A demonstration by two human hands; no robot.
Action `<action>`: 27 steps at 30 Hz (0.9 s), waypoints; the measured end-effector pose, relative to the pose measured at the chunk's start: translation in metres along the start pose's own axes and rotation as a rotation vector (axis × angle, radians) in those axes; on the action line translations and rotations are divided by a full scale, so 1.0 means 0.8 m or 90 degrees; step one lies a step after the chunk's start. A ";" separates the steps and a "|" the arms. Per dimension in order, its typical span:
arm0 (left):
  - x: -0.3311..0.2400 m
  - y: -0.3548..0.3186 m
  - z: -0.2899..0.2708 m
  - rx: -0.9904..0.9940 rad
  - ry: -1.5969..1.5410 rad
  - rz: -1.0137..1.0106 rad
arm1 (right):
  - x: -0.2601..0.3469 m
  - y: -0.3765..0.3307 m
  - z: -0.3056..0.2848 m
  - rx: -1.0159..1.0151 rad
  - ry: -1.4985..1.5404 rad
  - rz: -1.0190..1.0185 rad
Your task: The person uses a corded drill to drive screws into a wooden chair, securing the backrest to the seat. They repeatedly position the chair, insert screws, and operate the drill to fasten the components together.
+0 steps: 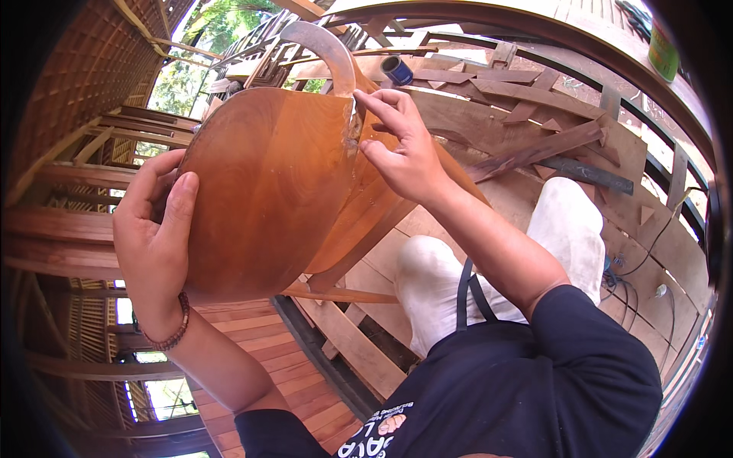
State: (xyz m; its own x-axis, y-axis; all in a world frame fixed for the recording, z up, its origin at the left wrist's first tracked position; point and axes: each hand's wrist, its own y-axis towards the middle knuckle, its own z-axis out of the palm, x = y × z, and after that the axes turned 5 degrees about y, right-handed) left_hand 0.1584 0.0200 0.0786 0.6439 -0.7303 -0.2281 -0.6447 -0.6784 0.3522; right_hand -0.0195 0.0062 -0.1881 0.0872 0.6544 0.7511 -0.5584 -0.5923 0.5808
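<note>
A varnished brown wooden chair (267, 175) stands tilted in front of me, its broad curved backrest toward my left. My left hand (156, 221) grips the backrest's left edge, thumb on the front face and fingers behind. At the joint between backrest and seat, my right hand (401, 141) is closed, with thumb and index finger at a rough, whitish seam (353, 122). Whatever is pinched there, if anything, is too small to tell. Just above that hand, a paler curved armrest (324, 49) rises from the joint.
Behind the chair lie loose boards and offcuts (534, 99), with a blue can (396, 70) among them. A green container (663, 52) stands at the far right. Cables (630, 294) run over the floor to my right. Reddish planks (267, 351) lie below my left arm.
</note>
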 end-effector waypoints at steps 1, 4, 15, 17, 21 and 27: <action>0.000 0.000 0.002 -0.001 -0.011 -0.003 | 0.000 -0.001 0.001 -0.005 0.009 0.003; 0.001 0.002 0.005 0.000 -0.015 -0.006 | -0.002 -0.004 0.002 -0.017 0.018 0.004; 0.001 0.001 0.007 -0.005 -0.013 -0.007 | -0.002 -0.014 0.008 -0.037 0.023 -0.006; 0.002 0.002 0.010 -0.007 -0.005 -0.002 | -0.004 -0.016 0.008 -0.039 0.023 -0.005; -0.001 0.003 0.007 0.000 0.008 0.007 | -0.001 -0.018 0.011 -0.046 0.030 0.002; -0.001 0.004 0.008 0.003 0.000 0.011 | -0.001 -0.025 0.014 -0.053 0.036 -0.005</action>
State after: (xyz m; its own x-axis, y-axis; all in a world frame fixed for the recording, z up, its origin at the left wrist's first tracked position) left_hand 0.1531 0.0178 0.0739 0.6327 -0.7420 -0.2218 -0.6578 -0.6661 0.3516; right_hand 0.0006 0.0123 -0.1970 0.0459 0.6861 0.7261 -0.6242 -0.5478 0.5570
